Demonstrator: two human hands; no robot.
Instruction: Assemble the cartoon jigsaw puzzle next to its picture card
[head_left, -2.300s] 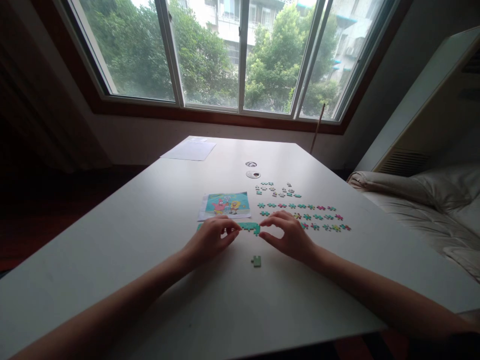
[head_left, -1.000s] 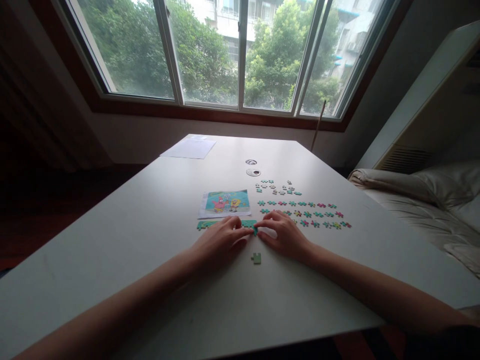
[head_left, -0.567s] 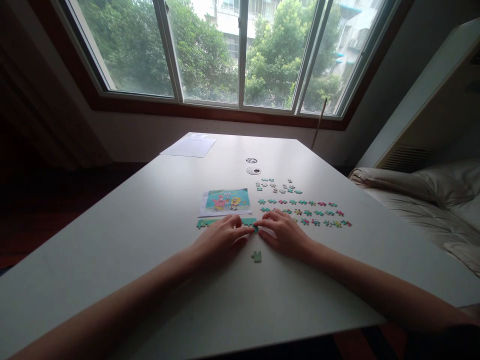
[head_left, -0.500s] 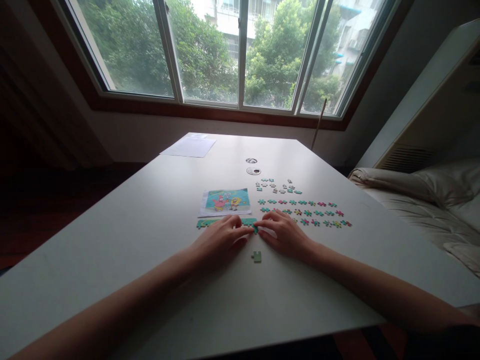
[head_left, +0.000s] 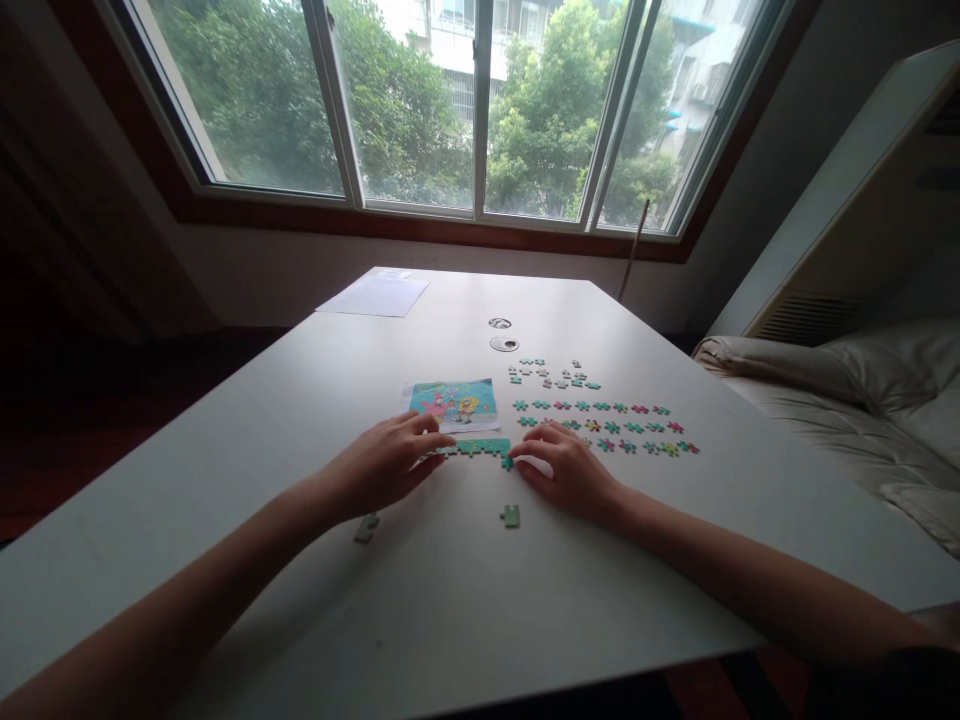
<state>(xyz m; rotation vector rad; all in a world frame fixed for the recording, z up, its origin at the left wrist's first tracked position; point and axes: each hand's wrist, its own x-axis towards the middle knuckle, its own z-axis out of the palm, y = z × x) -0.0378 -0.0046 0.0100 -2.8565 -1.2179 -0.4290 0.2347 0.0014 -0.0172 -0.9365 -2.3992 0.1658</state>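
A joined strip of green puzzle pieces (head_left: pixel 480 447) lies on the white table, below the cartoon picture sheet (head_left: pixel 480 400). My left hand (head_left: pixel 386 458) is over the strip's left part with fingers apart, hiding that end. At the strip's right end, the thumb and index finger of my right hand (head_left: pixel 566 465) close on a green puzzle piece (head_left: pixel 508 463) that juts toward me. Nearer me lie a loose greenish piece (head_left: pixel 511 516) and another loose piece (head_left: pixel 366 528), partly under my left wrist.
Rows of loose puzzle pieces (head_left: pixel 602 406) spread to the right, with a smaller group (head_left: pixel 547 372) behind. Two round table fittings (head_left: pixel 504 344) sit farther back. White paper (head_left: pixel 379 296) lies at the far left corner. A padded seat (head_left: pixel 817 400) stands right of the table.
My left hand has moved left from the strip's right end, uncovering its middle and a loose piece near my wrist. My right hand stays at the right-end piece.
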